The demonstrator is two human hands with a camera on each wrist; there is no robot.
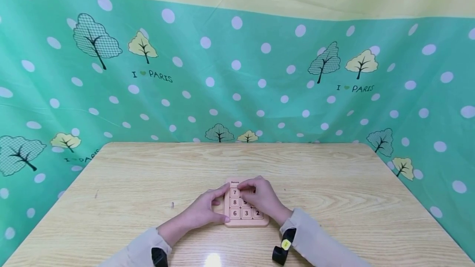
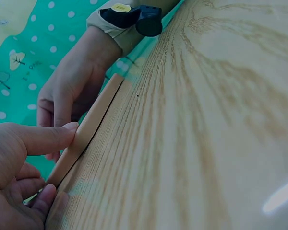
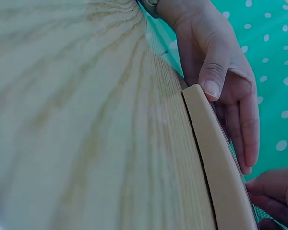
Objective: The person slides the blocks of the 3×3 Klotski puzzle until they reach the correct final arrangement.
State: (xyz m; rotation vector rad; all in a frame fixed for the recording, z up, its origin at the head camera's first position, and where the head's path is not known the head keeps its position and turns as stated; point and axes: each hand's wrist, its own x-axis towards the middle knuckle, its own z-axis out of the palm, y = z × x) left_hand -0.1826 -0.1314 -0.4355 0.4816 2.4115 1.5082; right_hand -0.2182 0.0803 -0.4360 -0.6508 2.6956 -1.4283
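On table (image 1: 148, 180), left hand (image 1: 202, 210) grips number board (image 1: 246, 224); right hand (image 1: 264, 196), half-curled, partly hides tiles (image 1: 245, 204); cannot tell grasp.

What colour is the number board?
The board is light pinkish tan; the head view shows it best.

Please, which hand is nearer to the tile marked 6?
Left: the left hand has its thumb just left of the 6 tile; the right hand is farther away, partly covering the 5 tile.
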